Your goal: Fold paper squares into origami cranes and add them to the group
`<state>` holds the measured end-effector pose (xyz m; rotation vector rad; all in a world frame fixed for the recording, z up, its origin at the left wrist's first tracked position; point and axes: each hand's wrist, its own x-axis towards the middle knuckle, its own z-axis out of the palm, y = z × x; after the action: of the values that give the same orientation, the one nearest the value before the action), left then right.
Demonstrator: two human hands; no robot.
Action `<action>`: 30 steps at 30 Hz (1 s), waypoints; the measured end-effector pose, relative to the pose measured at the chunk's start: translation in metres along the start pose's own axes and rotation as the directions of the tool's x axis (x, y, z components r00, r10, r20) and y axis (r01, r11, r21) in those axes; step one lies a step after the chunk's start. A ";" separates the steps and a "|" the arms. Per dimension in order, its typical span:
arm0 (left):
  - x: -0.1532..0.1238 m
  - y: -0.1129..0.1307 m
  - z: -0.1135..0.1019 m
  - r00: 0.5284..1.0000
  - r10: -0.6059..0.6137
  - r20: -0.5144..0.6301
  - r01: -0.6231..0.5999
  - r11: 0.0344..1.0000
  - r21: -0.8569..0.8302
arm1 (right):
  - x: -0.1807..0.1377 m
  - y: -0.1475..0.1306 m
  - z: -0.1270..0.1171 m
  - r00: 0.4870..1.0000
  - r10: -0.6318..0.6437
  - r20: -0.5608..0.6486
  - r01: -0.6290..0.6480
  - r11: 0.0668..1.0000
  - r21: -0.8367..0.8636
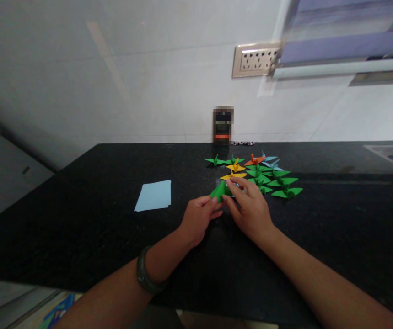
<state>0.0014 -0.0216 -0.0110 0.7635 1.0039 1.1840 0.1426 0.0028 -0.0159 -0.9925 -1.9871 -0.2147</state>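
Note:
Both my hands meet on a folded green paper piece [221, 190] lying on the black countertop [79, 219]. My left hand [198, 218], a dark bangle on its wrist, pinches the piece's near left corner. Over the piece's right side, the fingers of my right hand [249, 205] press together on the fold. Just beyond the hands lie several finished paper cranes [261, 176] in green, yellow, orange and light blue.
A stack of light blue paper sheets [154, 195] lies to the left of the hands. A small dark box [223, 125] stands against the white wall at the back. A socket strip [255, 59] is on the wall. A sink edge [391, 153] shows at far right.

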 end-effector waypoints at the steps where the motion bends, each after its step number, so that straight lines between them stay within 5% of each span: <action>1: 0.000 -0.001 -0.001 1.000 0.008 0.003 -0.008 1.000 0.014 | 0.000 0.000 0.000 1.000 0.002 0.002 -0.002 1.000 0.003; 19: 0.000 0.001 -0.004 0.991 0.131 -0.019 -0.114 0.921 0.373 | 0.003 0.003 -0.003 0.995 -0.002 -0.100 0.004 1.000 0.019; 30: 0.001 0.000 -0.005 0.991 0.136 -0.006 -0.122 0.904 0.410 | 0.007 0.003 -0.008 0.997 -0.011 -0.079 0.012 1.000 0.006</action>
<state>-0.0032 -0.0205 -0.0132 1.1586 1.2675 1.1138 0.1473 0.0050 -0.0063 -0.9545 -1.9213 -0.2499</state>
